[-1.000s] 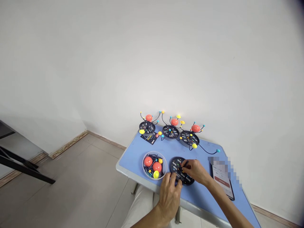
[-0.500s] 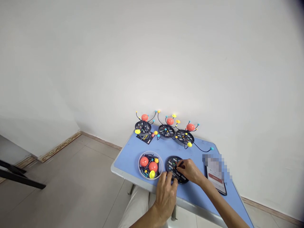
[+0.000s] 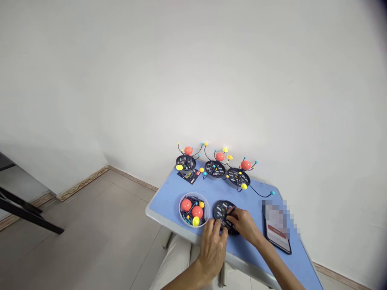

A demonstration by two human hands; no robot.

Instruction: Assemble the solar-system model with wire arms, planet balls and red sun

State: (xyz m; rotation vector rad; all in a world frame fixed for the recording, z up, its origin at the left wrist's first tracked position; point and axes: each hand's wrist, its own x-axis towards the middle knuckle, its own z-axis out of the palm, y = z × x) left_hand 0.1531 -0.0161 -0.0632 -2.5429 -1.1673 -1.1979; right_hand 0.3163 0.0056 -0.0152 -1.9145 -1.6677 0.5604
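A round black base (image 3: 218,210) printed with small coloured planets and labels lies flat on the table in front of me. My left hand (image 3: 213,244) holds its near left rim, fingers bent over the edge. Above the base's middle, my right hand (image 3: 245,226) pinches a small black rod-like piece (image 3: 232,211); the fingers hide most of it, and I cannot tell whether it is seated in the base. Left of the base stands a clear round tub (image 3: 180,217) with two red balls (image 3: 197,212), black rods, a yellow dish-shaped piece (image 3: 196,221) and small coloured balls.
Three assembled planet models (image 3: 186,163) line the table's back edge by the wall, their curved arms sticking out. A black printed card (image 3: 191,177) lies partly under the left one. A phone (image 3: 277,233) lies right of my right hand on the blue table (image 3: 169,193).
The whole view has shifted slightly, so the table sits a little further right and lower. Both hands keep their places on the base; the right fingers have moved only slightly.
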